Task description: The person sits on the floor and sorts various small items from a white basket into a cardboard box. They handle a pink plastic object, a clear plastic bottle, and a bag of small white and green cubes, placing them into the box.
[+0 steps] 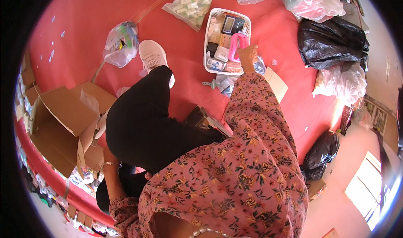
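Note:
My right hand [248, 54] reaches to the right side of a white plastic basket [206, 49]. Its fingers are bent against a bright pink loop-shaped thing [235, 44], which stands among the basket's contents and which they appear to pinch. Around it in the basket lie a dark device with a grey screen [228, 24], a small white case [221, 53], a black item [212, 49] and several small boxes. My left hand [109, 155] is down beside my bent knee, close to an open cardboard box [63, 107]. My leg hides its fingers.
A clear bag of small green-and-white pieces [191, 5] lies beyond the basket, and another clear bag [121, 44] lies left of my shoe. Black plastic bags [331, 42] line the right side. A cardboard piece [275, 84] lies beside my right forearm on the red floor [184, 84].

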Tool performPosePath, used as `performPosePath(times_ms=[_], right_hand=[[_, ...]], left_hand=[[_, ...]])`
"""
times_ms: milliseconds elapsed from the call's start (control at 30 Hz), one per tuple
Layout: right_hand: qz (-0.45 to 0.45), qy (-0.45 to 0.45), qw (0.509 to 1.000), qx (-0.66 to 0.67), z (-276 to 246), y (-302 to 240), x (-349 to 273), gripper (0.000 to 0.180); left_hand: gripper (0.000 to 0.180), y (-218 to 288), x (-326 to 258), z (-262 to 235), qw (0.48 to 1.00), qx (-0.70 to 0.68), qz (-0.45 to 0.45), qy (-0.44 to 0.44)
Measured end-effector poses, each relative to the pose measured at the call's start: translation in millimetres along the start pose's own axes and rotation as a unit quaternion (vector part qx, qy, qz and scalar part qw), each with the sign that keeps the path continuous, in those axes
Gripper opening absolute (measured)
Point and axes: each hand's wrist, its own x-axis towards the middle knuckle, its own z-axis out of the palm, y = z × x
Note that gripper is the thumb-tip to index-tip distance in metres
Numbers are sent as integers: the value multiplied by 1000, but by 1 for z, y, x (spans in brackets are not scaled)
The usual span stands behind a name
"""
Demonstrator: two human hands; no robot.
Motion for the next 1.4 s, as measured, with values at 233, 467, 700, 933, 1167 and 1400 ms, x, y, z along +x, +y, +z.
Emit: performPosePath(times_ms=[233, 467, 700, 933, 1167, 1400], right_hand=[[-4, 16, 999, -39, 0, -11, 6, 56], [-78, 118, 990, -20, -1, -2, -1, 40], [-170, 148, 965, -136, 18, 11, -12, 38], [-348, -23, 925, -147, 7, -16, -24, 36], [-452, -118, 833, -295, 34, -28, -19, 56], [-404, -182, 842, -309, 47, -36, -3, 57]], left_hand=[[23, 26, 3, -18, 1000, 16, -17, -2], [27, 26, 8, -26, 998, -15, -40, -54], [29, 20, 15, -19, 997, -52, -27, -44], [30, 25, 10, -25, 997, -59, -39, -25], [30, 32, 12, -32, 996, -51, -57, -53], [32, 15, 9, -12, 998, -43, -29, -23]])
